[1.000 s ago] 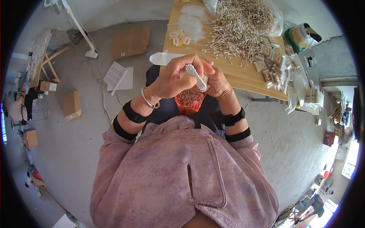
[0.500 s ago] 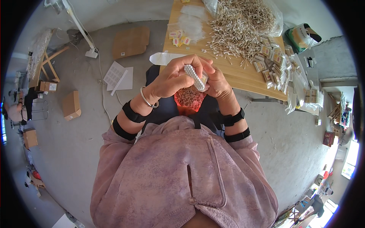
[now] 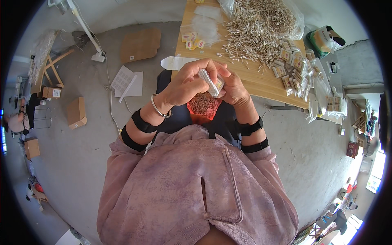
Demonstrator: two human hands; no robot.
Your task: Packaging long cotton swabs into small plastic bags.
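White-tipped bundle of cotton swabs (image 3: 208,83) in two hands, just off the pale wooden table's (image 3: 245,76) near edge.
The left hand (image 3: 185,85) clamps the bundle between thumb and curled fingers, which hide its far side; the right hand (image 3: 234,87) is closed round a small clear packet with a yellow label (image 3: 220,84) just beside it, and whether packet and bundle touch I cannot tell. Short of the table's edge, below the hands, sits a translucent red bag of brown pieces (image 3: 204,107). On the table lie a heap of loose swabs (image 3: 261,34) at its middle, filled packets (image 3: 295,63) along its right side, and yellow-and-white cards (image 3: 191,40) at its left.
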